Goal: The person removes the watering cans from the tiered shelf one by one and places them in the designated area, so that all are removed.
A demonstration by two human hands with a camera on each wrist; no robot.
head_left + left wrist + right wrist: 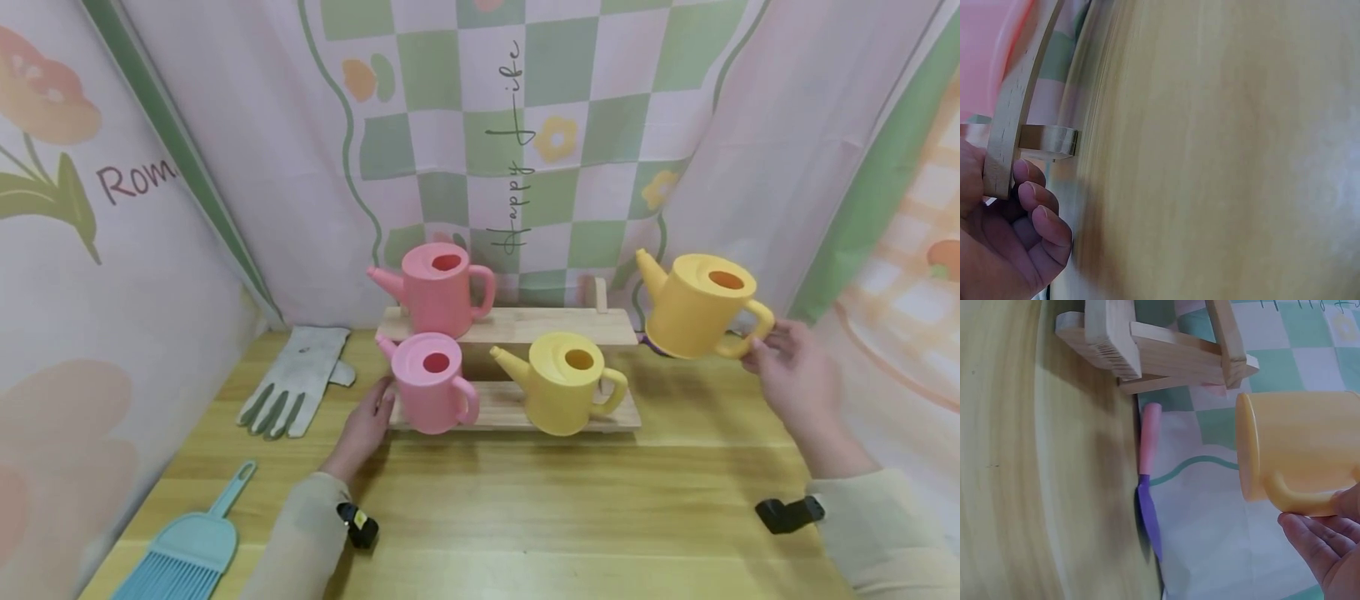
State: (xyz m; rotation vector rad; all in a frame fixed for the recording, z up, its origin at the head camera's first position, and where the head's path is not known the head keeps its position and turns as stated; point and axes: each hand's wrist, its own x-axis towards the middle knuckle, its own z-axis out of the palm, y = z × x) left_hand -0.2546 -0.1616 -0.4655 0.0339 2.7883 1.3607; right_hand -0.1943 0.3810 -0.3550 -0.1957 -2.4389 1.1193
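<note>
My right hand [798,379] pinches the handle of an orange-yellow watering can [697,304], which hangs in the air right of the wooden shelf [510,408]. My left hand [366,425] grips the left end of the shelf's lower board; in the left wrist view thumb and fingers [1038,197] lie on either side of that board. A light pink watering can [427,387] and a pale yellow watering can [566,387] stand on the lower board. On the upper board, toward its left end, stands a deeper pink watering can [438,292]. All spouts point left.
Left of the shelf lies a pair of grey-white work gloves [296,379]. A light blue dustpan-like tool [191,542] rests at the table's front left. Behind the shelf's right side, a trowel with pink handle [1150,437] and purple blade lies along the curtain [1204,550].
</note>
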